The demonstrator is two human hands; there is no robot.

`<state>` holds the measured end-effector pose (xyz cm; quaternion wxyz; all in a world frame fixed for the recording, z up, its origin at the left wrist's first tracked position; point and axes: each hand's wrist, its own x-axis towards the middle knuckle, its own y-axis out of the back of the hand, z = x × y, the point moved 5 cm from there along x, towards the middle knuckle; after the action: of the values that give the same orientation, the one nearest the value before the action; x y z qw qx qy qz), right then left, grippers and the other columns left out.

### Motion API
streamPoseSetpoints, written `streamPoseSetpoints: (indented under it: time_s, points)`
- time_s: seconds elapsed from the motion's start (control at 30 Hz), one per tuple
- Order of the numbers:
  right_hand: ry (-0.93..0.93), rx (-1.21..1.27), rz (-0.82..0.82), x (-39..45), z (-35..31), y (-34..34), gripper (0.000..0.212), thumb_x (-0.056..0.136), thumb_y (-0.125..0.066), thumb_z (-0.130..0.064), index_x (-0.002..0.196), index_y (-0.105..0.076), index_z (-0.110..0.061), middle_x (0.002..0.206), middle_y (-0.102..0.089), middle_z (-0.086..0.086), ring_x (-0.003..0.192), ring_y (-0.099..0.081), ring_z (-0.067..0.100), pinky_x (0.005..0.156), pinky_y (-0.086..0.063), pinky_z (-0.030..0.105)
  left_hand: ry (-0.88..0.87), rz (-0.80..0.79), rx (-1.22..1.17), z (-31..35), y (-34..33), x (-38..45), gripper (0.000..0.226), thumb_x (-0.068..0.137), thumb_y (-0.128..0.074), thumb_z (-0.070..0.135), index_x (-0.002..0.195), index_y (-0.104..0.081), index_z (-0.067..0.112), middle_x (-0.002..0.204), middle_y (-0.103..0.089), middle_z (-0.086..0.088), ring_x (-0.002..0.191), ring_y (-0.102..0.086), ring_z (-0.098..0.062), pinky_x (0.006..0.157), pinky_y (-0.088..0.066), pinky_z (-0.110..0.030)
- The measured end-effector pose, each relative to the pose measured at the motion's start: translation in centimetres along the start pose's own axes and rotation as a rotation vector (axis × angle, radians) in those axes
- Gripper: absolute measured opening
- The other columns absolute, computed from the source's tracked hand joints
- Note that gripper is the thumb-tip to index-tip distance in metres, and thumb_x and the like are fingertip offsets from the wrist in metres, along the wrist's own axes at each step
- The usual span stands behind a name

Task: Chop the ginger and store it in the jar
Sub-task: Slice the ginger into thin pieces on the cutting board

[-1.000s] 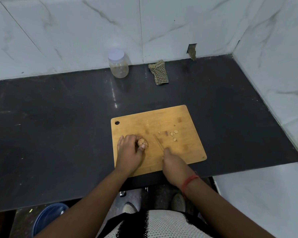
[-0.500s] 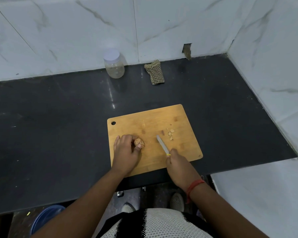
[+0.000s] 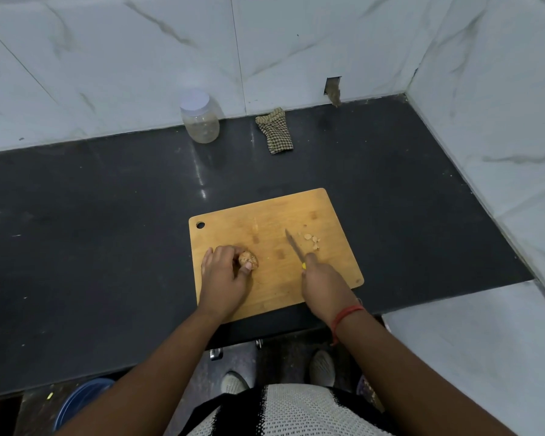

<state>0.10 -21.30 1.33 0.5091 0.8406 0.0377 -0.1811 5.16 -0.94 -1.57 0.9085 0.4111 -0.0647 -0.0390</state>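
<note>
You are in the middle of the chopping step. Your left hand [image 3: 222,272] curls over the ginger [image 3: 248,259] on the near-left part of the cutting board [image 3: 265,215], fingers [image 3: 221,253] bent round it and the thumb pressing its near side, so the root is pinned to the wood. Your right hand [image 3: 320,278] is wrapped tight round the handle of the knife [image 3: 294,245]; only a speck of yellow handle shows, and the blade points away from you toward the far edge of the board, well apart from the ginger. Whether the tip rests on the wood or hangs just above it you cannot tell from here. A few cut pieces [image 3: 312,240] lie just right of the blade.

Most of the root looks uncut, so by my reckoning the task is at an early stage. The next move calls for bringing the blade back across to the exposed right end of the ginger and setting it down just beside your left thumb, with the fingertips tucked back from the edge.

The jar [image 3: 200,121] stands at the back of the tabletop [image 3: 92,215] against the wall, lid on, well apart from the board, with a checked cloth [image 3: 275,131] beside it. It will need opening before anything goes in
</note>
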Motion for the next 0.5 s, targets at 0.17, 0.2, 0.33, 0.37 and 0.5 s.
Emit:
streamPoseSetpoints:
  time_s: [0.17,0.2,0.33,0.37,0.5]
  points:
    - [-0.11,-0.013,0.052,0.4,2.4,1.4,0.022,0.098,-0.035,-0.01,0.12,-0.039,-0.011,0.072,-0.049,-0.001,0.067,-0.057,0.022,0.056,-0.041,0.033,-0.005,0.01,0.001,0.0,0.1,-0.1,0.018,0.091,-0.07,0.019,0.106,-0.06,0.017,0.102,-0.056,0.009,0.101,-0.047,-0.011,0.12,-0.021,-0.046]
    - [-0.109,-0.022,0.054,0.5,2.4,1.5,0.021,0.098,-0.034,-0.01,0.119,-0.039,-0.011,0.071,-0.049,-0.001,0.067,-0.056,0.021,0.056,-0.041,0.034,-0.006,0.014,0.002,0.1,0.0,-0.1,0.018,0.092,-0.07,0.019,0.106,-0.06,0.017,0.102,-0.056,0.01,0.102,-0.047,-0.011,0.12,-0.02,-0.045]
    - [-0.064,-0.027,-0.003,0.8,1.0,0.6,0.031,0.098,-0.035,-0.008,0.128,-0.037,-0.011,0.084,-0.059,0.006,0.073,-0.059,0.022,0.059,-0.042,0.033,-0.009,0.016,-0.011,0.1,0.1,-0.2,0.017,0.092,-0.07,0.02,0.104,-0.058,0.02,0.101,-0.056,0.01,0.101,-0.046,-0.01,0.121,-0.018,-0.044]
    - [-0.064,-0.026,-0.009,0.8,0.9,0.5,0.033,0.097,-0.034,-0.007,0.13,-0.036,-0.011,0.085,-0.059,0.007,0.074,-0.058,0.023,0.06,-0.042,0.033,-0.01,0.015,-0.012,0.1,0.1,-0.2,0.017,0.092,-0.07,0.02,0.104,-0.058,0.02,0.101,-0.056,0.01,0.1,-0.045,-0.009,0.121,-0.018,-0.045]
    - [-0.113,-0.024,0.057,1.2,1.9,1.7,0.03,0.098,-0.034,-0.01,0.127,-0.038,-0.01,0.073,-0.047,-0.001,0.068,-0.054,0.021,0.057,-0.039,0.033,-0.008,0.021,-0.004,0.2,0.1,-0.2,0.017,0.092,-0.07,0.019,0.105,-0.059,0.018,0.101,-0.055,0.011,0.1,-0.043,-0.007,0.122,-0.018,-0.045]
